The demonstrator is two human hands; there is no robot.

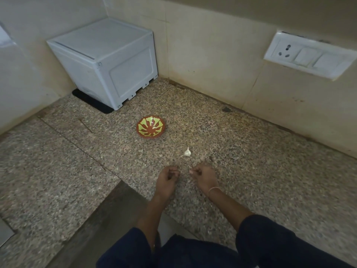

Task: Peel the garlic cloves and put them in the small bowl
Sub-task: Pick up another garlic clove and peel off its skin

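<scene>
Both hands hover just above a speckled stone counter (251, 151), fingers curled. The left hand (167, 177) and right hand (203, 176) sit close together, apart. A garlic bulb (187, 152) lies just beyond them, near a small patterned bowl (151, 128) holding a pale piece.

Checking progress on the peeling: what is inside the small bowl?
The small bowl shows one small pale piece on its painted inside, likely a peeled clove. Its inside is in plain view; only what lies under the bowl is hidden.
</scene>
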